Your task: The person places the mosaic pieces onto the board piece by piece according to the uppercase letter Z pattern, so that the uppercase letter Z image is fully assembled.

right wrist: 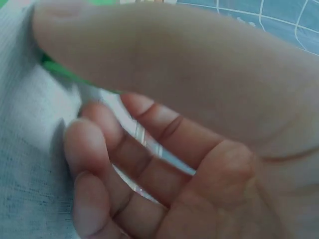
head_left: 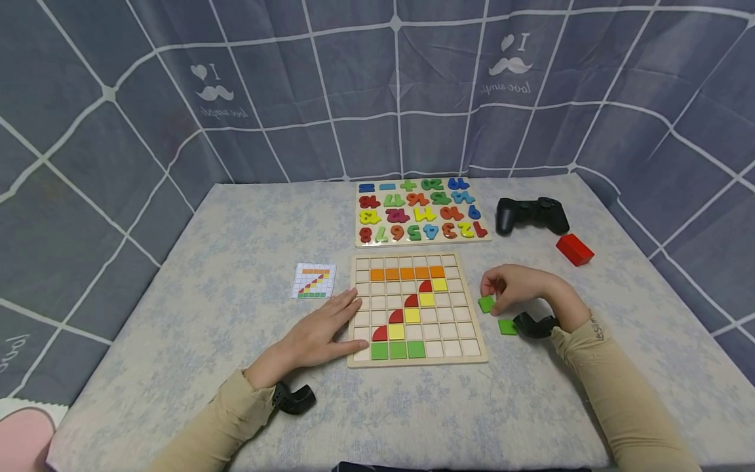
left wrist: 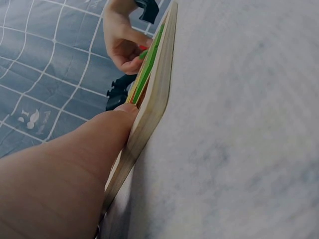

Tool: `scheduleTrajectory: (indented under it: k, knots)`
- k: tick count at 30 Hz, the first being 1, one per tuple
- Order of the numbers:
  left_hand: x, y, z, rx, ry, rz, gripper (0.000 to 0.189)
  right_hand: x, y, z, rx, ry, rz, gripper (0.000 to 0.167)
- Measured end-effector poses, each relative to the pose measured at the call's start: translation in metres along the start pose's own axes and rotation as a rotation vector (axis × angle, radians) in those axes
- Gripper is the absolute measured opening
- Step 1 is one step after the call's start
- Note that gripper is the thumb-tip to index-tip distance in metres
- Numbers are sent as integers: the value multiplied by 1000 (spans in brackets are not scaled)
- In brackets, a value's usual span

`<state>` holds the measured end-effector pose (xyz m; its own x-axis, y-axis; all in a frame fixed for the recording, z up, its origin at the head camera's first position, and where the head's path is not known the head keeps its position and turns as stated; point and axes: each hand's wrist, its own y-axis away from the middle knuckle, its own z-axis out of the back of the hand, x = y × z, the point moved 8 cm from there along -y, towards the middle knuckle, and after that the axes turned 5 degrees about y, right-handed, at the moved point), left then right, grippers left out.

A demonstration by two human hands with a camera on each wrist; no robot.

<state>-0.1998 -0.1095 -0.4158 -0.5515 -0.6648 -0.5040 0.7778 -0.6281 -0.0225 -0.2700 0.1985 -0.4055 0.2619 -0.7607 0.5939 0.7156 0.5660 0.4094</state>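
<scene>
My left hand [head_left: 321,331] rests on the left edge of a wooden grid board [head_left: 479,341], fingers extended, its thumb on the near left corner. In the board lie orange squares [head_left: 407,273] in a row, a diagonal of red quarter-circles [head_left: 396,316] and yellow squares [head_left: 411,315], and three green squares [head_left: 398,351] at the bottom. To the right of the board, my right hand [head_left: 519,285] pinches a green square tile [head_left: 485,304] between thumb and fingers, low over the table. In the right wrist view the thumb covers most of that tile [right wrist: 67,73].
Another loose green tile [head_left: 507,327] lies under the right wrist. A pattern card [head_left: 314,280] sits left of the board. Behind stands a number puzzle [head_left: 421,213]; a black game controller [head_left: 533,216] and a red block [head_left: 575,250] are at the back right.
</scene>
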Motion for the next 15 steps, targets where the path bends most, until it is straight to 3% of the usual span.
scheduleTrajectory:
  k: [9, 15]
  knots:
    - [0, 0, -1, 10, 5, 6, 83, 26, 3, 3, -50, 18, 104, 15]
    - [0, 0, 0, 12, 11, 2, 83, 61, 1, -14, -50, -4, 194, 13]
